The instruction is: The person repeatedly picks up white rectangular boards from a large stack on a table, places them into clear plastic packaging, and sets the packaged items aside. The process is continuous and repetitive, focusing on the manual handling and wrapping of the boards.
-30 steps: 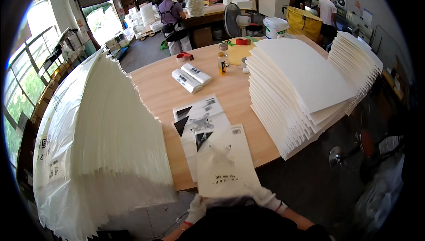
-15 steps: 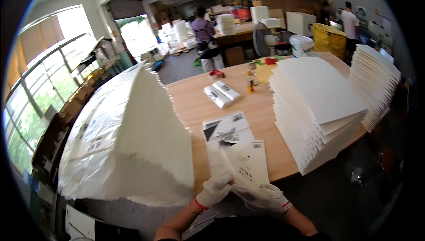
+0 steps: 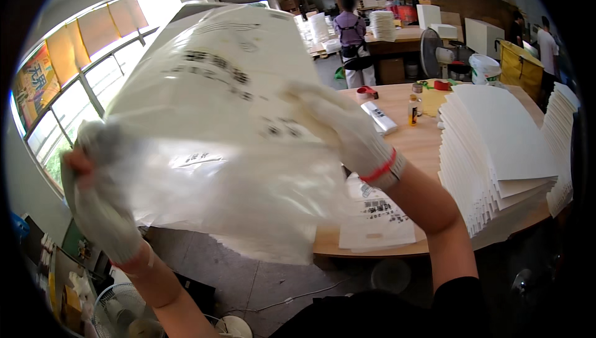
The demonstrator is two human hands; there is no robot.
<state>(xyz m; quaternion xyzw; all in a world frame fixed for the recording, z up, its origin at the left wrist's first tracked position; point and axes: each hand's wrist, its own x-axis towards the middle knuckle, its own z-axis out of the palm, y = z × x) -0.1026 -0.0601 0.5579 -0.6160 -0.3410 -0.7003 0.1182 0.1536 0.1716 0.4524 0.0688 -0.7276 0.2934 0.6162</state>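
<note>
A large translucent plastic bag with dark print spreads in front of me, blurred along its lower part. My left hand, in a white knitted glove with a bare fingertip showing, is closed on the bag's left edge. Over the bag's right side lies my right hand, gloved with a red cuff band; its fingers look stretched out flat, though motion smears them. Behind and below the bag, the tall stack of white sheets is mostly hidden. Printed bags lie on the wooden table, right of the held bag.
Fanned stacks of white sheets stand on the table's right side. A tape dispenser, small bottle and white bucket are farther back. A fan stands low at left. A person stands beyond the table.
My view has swung left. Both hands have risen from the table's front edge and spread apart, the left far to the left, with the plastic bag now stretched wide before me.
</note>
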